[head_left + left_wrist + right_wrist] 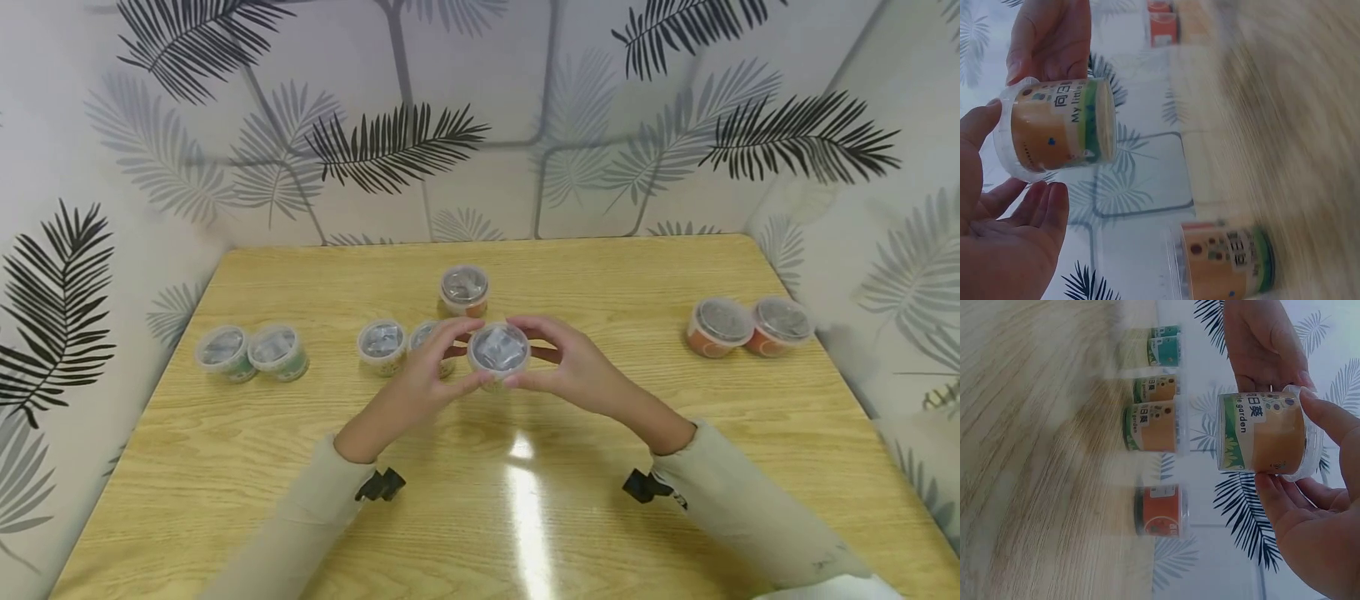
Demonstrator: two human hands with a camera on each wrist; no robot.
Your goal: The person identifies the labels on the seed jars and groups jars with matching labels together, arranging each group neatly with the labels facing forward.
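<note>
Between my left hand point(416, 383) and my right hand point(581, 371), a lidded plastic cup point(499, 350) is held upright above the table. Thumbs grip its near side, while fingers wrap the far side up by the lid. Through the clear lid a silvery packet shows. Its label point(1275, 434) is orange-tan with a green band and the words "little garden". Just left of it stand two cups with like labels, one a sunflower cup point(382, 346) and the other a cup point(423, 335) partly hidden behind my left hand. An orange-red cup point(464, 290) stands behind.
On the left of the wooden table point(225, 467) a green-labelled cup point(279, 352) touches another green cup point(225, 352). Two red-orange cups, a left one point(718, 327) and a right one point(782, 325), stand side by side at the right. A leaf-patterned covering point(480, 200) rises behind the table.
</note>
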